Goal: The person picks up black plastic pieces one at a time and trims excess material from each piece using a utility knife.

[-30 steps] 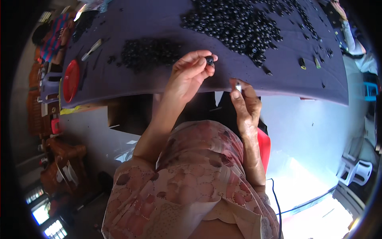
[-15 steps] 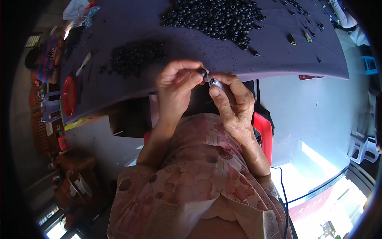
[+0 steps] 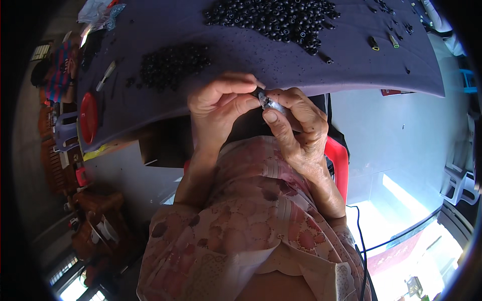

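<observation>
Close together over the table's near edge, my two hands meet. My left hand (image 3: pixel 213 113) pinches a small black piece (image 3: pixel 259 92) between thumb and fingertips; most of it is hidden. Opposite it, my right hand (image 3: pixel 303 131) is closed around a small silvery object (image 3: pixel 273 104), its end touching or nearly touching the black piece. What kind of object this is I cannot make out. Beyond my hands, a large heap of small round black pieces (image 3: pixel 276 22) lies on the purple-grey tablecloth (image 3: pixel 341 70). A smaller black heap (image 3: pixel 173 66) sits nearer on the left.
At the left table edge stands a red basin (image 3: pixel 88 118), near a white-handled tool (image 3: pixel 106 75). Two darker tubular pieces (image 3: pixel 373 43) with yellowish ends lie to the right. A red chair (image 3: pixel 337 165) is beneath me, and a cable (image 3: pixel 358 226) hangs at the right.
My left hand has shifted slightly left and turned, and the black piece has come closer to the silvery object, now mostly covered. My right hand keeps its grip.
</observation>
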`<control>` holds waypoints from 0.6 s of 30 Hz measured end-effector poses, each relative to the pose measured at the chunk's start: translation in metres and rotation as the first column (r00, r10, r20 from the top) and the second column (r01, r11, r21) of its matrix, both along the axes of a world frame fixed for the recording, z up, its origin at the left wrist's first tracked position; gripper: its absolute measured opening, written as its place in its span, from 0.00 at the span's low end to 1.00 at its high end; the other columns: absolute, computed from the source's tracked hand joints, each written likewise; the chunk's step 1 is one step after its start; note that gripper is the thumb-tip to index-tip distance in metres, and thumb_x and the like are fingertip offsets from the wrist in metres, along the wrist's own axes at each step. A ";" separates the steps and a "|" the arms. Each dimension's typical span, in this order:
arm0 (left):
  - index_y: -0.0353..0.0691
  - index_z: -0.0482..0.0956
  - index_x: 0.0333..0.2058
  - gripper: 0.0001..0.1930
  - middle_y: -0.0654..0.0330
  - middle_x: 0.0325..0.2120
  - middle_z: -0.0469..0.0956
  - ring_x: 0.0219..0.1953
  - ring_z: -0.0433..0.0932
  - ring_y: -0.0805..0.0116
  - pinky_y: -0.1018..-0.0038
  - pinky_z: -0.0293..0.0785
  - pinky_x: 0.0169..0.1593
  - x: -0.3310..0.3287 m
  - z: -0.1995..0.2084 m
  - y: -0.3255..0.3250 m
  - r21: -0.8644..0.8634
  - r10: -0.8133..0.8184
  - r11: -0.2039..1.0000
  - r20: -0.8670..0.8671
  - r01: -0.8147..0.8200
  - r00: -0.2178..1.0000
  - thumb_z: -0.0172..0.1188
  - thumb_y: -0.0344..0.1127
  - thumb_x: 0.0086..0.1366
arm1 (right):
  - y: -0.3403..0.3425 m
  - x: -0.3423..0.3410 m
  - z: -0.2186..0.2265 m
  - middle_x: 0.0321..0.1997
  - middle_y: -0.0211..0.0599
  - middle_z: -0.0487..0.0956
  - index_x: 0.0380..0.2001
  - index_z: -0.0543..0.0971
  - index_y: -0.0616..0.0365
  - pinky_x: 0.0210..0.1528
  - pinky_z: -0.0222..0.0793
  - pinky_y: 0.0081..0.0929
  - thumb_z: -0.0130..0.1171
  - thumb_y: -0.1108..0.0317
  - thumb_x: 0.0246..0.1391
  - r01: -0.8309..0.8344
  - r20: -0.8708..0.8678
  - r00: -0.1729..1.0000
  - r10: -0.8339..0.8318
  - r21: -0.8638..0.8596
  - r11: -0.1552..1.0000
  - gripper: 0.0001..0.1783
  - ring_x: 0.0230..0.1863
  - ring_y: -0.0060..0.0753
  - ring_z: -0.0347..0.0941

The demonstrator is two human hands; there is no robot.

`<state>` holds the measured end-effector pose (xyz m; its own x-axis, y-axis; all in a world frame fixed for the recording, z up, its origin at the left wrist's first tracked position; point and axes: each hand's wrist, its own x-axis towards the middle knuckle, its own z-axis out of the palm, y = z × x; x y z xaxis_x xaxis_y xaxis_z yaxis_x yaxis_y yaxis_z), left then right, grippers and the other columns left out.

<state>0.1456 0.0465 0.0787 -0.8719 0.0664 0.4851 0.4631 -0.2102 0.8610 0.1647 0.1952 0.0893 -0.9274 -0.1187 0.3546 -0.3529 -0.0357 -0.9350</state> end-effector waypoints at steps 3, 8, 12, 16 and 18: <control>0.30 0.72 0.30 0.13 0.52 0.33 0.74 0.34 0.75 0.67 0.75 0.75 0.38 -0.001 0.000 -0.002 0.040 -0.001 0.999 0.037 0.000 0.999 0.60 0.14 0.44 | 0.000 -0.001 -0.001 0.29 0.39 0.73 0.33 0.74 0.66 0.30 0.72 0.18 0.56 0.75 0.46 -0.017 0.002 1.000 0.017 -0.002 1.000 0.09 0.28 0.27 0.73; 0.29 0.71 0.27 0.11 0.51 0.32 0.74 0.33 0.76 0.66 0.76 0.76 0.37 -0.003 0.001 -0.006 -0.048 0.011 0.999 -0.040 -0.013 0.999 0.60 0.14 0.44 | 0.000 -0.002 -0.001 0.29 0.38 0.73 0.33 0.75 0.66 0.31 0.72 0.18 0.56 0.75 0.46 -0.033 0.023 0.999 0.033 -0.006 0.999 0.09 0.29 0.27 0.73; 0.30 0.71 0.27 0.11 0.51 0.31 0.74 0.33 0.76 0.67 0.76 0.75 0.36 -0.004 0.001 -0.002 -0.094 0.037 0.995 -0.095 -0.046 0.995 0.60 0.14 0.44 | 0.000 -0.002 -0.002 0.29 0.39 0.73 0.33 0.74 0.66 0.31 0.72 0.19 0.56 0.75 0.46 -0.027 0.016 0.999 0.028 -0.009 1.000 0.09 0.30 0.27 0.73; 0.30 0.70 0.28 0.11 0.51 0.31 0.74 0.32 0.75 0.67 0.76 0.75 0.35 -0.004 0.000 -0.002 -0.083 0.040 0.996 -0.070 -0.046 0.997 0.60 0.14 0.45 | 0.000 -0.002 -0.002 0.29 0.39 0.73 0.33 0.74 0.66 0.31 0.72 0.19 0.56 0.75 0.46 -0.036 0.048 0.998 0.038 -0.030 0.999 0.09 0.30 0.26 0.73; 0.31 0.70 0.28 0.11 0.52 0.31 0.74 0.32 0.75 0.68 0.76 0.75 0.35 -0.003 0.001 -0.001 -0.068 0.027 0.997 -0.063 -0.031 0.998 0.59 0.14 0.45 | -0.002 0.000 -0.002 0.28 0.37 0.73 0.33 0.74 0.66 0.32 0.67 0.16 0.55 0.74 0.47 -0.029 0.069 0.997 0.031 -0.039 0.999 0.08 0.29 0.22 0.69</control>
<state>0.1425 0.0456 0.0797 -0.8423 0.0767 0.5335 0.5211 -0.1367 0.8425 0.1643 0.1934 0.0870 -0.9463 -0.1344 0.2941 -0.2853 -0.0812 -0.9550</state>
